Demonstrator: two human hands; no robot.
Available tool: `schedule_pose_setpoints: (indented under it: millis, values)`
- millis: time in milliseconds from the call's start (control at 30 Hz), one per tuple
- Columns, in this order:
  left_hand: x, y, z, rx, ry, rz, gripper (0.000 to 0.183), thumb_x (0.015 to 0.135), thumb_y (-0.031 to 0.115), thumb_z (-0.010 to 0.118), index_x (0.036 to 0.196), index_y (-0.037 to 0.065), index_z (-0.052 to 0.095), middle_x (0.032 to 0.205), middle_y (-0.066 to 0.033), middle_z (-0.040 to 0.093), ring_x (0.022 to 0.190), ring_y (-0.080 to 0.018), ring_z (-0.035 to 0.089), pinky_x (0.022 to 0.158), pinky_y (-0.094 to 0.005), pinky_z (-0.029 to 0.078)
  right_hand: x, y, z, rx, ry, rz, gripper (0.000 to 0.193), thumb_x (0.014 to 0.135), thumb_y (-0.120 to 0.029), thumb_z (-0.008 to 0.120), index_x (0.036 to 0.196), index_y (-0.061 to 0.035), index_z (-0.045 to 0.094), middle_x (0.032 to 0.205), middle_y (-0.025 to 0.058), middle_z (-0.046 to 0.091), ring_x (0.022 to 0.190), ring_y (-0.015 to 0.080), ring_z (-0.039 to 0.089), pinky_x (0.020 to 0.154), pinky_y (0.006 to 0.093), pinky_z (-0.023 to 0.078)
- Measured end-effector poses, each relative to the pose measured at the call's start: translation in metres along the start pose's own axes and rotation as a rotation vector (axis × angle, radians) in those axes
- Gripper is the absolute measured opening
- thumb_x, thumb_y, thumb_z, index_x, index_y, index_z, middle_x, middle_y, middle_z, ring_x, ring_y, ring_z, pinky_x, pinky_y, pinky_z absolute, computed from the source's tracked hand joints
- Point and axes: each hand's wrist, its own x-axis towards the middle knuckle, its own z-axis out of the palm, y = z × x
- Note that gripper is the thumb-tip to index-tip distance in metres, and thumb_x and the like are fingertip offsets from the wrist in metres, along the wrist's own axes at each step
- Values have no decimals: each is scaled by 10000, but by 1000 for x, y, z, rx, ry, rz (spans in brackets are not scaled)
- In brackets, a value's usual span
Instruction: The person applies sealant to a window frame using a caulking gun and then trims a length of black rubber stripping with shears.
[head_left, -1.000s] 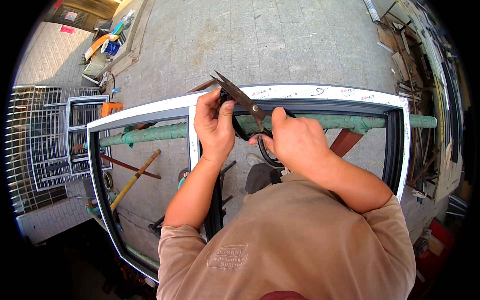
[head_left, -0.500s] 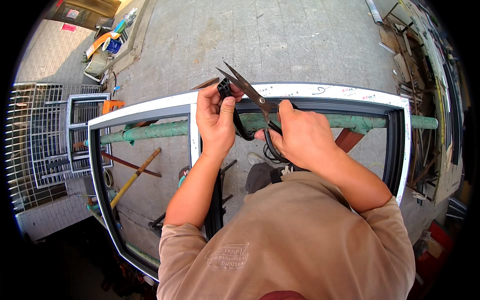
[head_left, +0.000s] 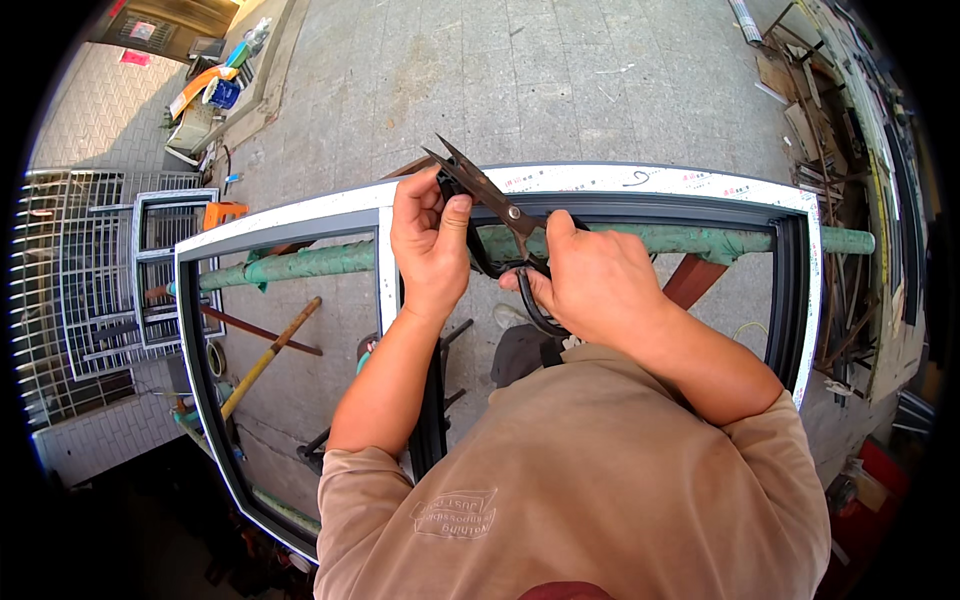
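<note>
My right hand (head_left: 602, 275) is closed round the black looped handles of a pair of scissors (head_left: 514, 213). Their dark blades point up and to the left, slightly parted at the tips. Between thumb and fingers, my left hand (head_left: 430, 235) pinches a black rubber strip (head_left: 484, 258), whose upper end lies at the blades. The strip curves down toward the scissors' handles, where part of it is hidden. Beneath both hands lies a large window frame (head_left: 600, 180), dark grey inside with white protective film on its face.
A green-wrapped pole (head_left: 310, 262) runs under the frame, with a yellow pole (head_left: 270, 358) slanting below at left. Smaller frames (head_left: 178, 265) and an orange block (head_left: 224, 213) stand at far left. Long profiles and scrap (head_left: 815, 130) line the right side.
The scissors have shifted left and slightly down, bringing their blades over the strip's end. My right hand moved a little left with them; my left hand stays almost in place.
</note>
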Motion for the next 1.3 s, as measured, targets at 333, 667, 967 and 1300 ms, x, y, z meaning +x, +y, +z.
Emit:
schedule_pose_setpoints:
  millis: [333,667,967,1300]
  values:
    - [0,-2,-3,39,-13,17,264,1091,-1,632,1342,5,552,1216,-126,744,1128,-178,712,1011,-324,562,0,-1,11,-72,47,-10,587,935,-547,796,883,-5,577,581,155,671,570,351,733,547,437,580]
    - [4,4,0,6,17,-3,262,1091,6,638,1338,-13,552,1231,-121,728,1110,-175,711,1009,-346,585,5,3,19,-141,123,-33,588,894,-536,829,902,-16,554,572,107,658,551,297,734,501,379,560]
    - [7,6,3,-97,-25,-60,233,1110,73,628,1315,-2,548,1218,-157,739,1113,-231,742,1001,-378,604,13,15,21,-150,222,-9,585,910,-557,813,900,-21,579,583,114,663,567,317,739,508,406,562]
    - [8,7,-7,-272,-111,-238,271,1158,267,574,1296,34,570,1161,-154,753,1051,-242,757,962,-382,610,10,24,-6,16,169,105,571,935,-511,818,948,6,575,694,185,711,698,418,756,620,509,581]
